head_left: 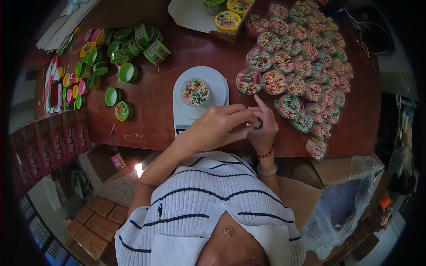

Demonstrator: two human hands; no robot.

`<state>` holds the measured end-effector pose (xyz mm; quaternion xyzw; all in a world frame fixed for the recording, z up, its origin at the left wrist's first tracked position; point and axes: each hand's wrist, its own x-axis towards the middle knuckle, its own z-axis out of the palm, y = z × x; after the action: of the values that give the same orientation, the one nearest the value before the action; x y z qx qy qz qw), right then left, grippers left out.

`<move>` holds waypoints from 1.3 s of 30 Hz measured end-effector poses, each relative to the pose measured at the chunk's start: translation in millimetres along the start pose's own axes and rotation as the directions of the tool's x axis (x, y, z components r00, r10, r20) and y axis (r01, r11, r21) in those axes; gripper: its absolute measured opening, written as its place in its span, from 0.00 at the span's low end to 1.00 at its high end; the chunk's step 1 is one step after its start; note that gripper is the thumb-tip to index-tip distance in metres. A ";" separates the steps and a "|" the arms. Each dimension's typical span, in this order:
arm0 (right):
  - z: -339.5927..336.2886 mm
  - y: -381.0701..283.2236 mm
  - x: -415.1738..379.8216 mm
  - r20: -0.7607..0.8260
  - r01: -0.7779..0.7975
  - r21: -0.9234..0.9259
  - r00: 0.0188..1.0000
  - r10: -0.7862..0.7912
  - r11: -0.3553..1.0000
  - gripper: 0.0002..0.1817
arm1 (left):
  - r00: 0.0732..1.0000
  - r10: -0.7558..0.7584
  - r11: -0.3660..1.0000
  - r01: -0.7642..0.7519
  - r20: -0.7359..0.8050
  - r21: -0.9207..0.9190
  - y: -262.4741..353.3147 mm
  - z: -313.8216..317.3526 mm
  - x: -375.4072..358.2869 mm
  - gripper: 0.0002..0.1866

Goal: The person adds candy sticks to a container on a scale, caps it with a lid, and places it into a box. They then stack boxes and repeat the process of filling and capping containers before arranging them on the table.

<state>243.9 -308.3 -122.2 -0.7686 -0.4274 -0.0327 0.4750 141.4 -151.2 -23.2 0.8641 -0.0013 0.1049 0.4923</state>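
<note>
Dark small object (258, 125) pinched in both grips, left hand (222, 126), right hand (263, 128), axis unclear

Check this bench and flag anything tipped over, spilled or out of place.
Several filled tubs at the near end of the cluster lie on their sides rather than upright. Across the table, the green lids sit in a loose jumble, some overturned. Nothing looks spilled; the tub on the scale stands upright.

On the surface (155, 111), a scale (200, 95) sits in the middle with 1 filled cup (195, 91) on it. Loose lids (106, 62) lie to its left, packed cups (306, 57) crowd its right, and both hands (239, 126) meet just before it.
</note>
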 end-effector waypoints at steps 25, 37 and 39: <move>1.9 -1.8 6.2 0.069 -0.016 -0.001 0.997 0.016 1.000 0.26 | 0.886 -0.188 0.869 0.351 -0.424 0.348 -7.2 -89.2 -42.3 0.09; 1.7 -2.1 6.5 0.070 0.001 -0.022 0.998 0.000 1.000 0.23 | 0.913 -0.212 0.884 0.331 -0.349 0.331 -13.9 -88.6 -41.4 0.09; 2.0 -0.9 5.8 0.070 0.013 -0.025 0.998 -0.011 1.000 0.23 | 0.910 -0.228 0.883 0.342 -0.345 0.320 -14.0 -87.7 -40.2 0.09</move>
<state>246.2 -303.0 -119.9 -0.7726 -0.4478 -0.0141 0.4499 87.8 -73.4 0.9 0.9064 0.2213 0.1578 0.3233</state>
